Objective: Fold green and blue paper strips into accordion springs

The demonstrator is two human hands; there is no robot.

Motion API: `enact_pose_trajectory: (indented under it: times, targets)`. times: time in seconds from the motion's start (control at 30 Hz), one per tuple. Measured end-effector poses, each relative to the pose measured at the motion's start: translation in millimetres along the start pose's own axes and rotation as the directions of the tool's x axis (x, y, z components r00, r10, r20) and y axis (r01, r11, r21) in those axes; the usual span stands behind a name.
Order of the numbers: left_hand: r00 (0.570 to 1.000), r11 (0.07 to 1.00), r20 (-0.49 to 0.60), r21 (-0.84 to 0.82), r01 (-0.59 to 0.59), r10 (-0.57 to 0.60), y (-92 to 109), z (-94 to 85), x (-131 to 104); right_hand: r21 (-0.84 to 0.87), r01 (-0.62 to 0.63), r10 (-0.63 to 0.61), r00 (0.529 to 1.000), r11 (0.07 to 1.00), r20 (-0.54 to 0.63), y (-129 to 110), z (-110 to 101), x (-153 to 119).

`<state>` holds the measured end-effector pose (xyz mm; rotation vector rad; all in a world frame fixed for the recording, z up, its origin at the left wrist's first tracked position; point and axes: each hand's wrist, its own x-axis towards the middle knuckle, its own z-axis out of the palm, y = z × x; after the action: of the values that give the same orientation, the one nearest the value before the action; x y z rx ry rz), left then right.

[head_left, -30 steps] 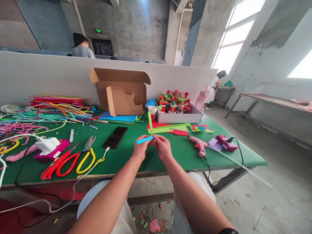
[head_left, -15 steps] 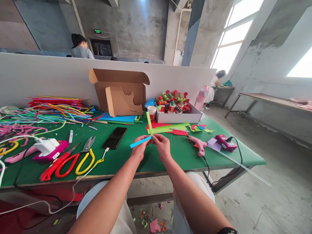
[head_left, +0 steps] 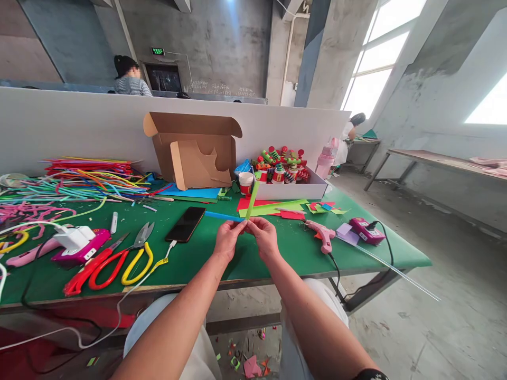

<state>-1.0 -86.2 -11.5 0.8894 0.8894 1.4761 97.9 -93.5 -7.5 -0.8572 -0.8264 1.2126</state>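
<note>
My left hand (head_left: 228,240) and my right hand (head_left: 263,236) meet above the front middle of the green table, fingertips pinched together. Between them they hold two paper strips joined at one corner. The green paper strip (head_left: 252,200) stands up from the fingertips, leaning slightly right. Out to the left runs the blue paper strip (head_left: 222,216), behind my left fingers and towards the phone (head_left: 186,224). Fingers cover the joint of the strips. A pink glue gun (head_left: 322,235) lies to the right of my right hand.
Red-handled pliers or snips, yellow-and-red scissors (head_left: 138,253) and a purple power socket (head_left: 81,247) lie left. Behind are pipe cleaners (head_left: 91,179), a cardboard box (head_left: 198,137), paper cups (head_left: 245,182) and a white box (head_left: 293,191) of spring figures. Green and red paper (head_left: 273,208) lies beyond my hands.
The blue strip has swung from pointing down-left in front of my left fingers to nearly level behind them. The green strip has tipped from leaning left to leaning right.
</note>
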Motion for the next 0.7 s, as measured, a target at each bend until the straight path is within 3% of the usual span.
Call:
enact_pose_trajectory:
  times: [0.4, 0.7]
  targets:
    - [1.000, 0.994, 0.009, 0.102, -0.023, 0.022, 6, -5.2, 4, -0.190, -0.034, 0.047, 0.997, 0.981, 0.067, -11, -8, 6]
    - [0.999, 0.999, 0.027, 0.012, 0.032, -0.033, 7, -3.6, 4, 0.015, -0.138, 0.138, 0.990, 0.990, 0.011, -9, -8, 5]
